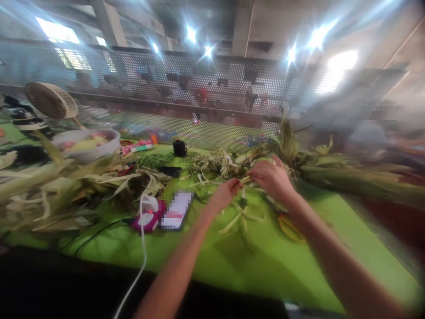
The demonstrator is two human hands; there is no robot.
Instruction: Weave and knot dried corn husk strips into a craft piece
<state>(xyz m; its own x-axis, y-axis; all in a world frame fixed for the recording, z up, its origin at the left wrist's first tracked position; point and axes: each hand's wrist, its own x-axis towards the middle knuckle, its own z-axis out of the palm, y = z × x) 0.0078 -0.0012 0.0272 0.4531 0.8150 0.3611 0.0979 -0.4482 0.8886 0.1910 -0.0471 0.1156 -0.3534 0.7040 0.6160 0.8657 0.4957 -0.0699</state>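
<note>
Both hands meet over the green tabletop point(259, 261), with a pale strip of corn husk point(245, 180) running between them. My left hand point(227, 192) is closed, pinching the strip's near end. Fingers of my right hand point(270, 177) curl round its other end, partly hiding it. Just below them, a bundle of narrow husk strips point(244, 219) lies spread out like a star. A heap of dry husk shreds point(215, 163) sits behind the hands. Near my right forearm rests a yellow ring-shaped thing point(291, 228), blurred.
Loose husks point(66, 190) cover the left side; more husks point(348, 177) lie at right. A phone point(177, 210) sits beside a pink power strip point(148, 221) with a white cable point(143, 248). Farther back stand a black mug point(179, 148), a plastic basin point(109, 141), a fan point(49, 101) and a perforated screen point(159, 97).
</note>
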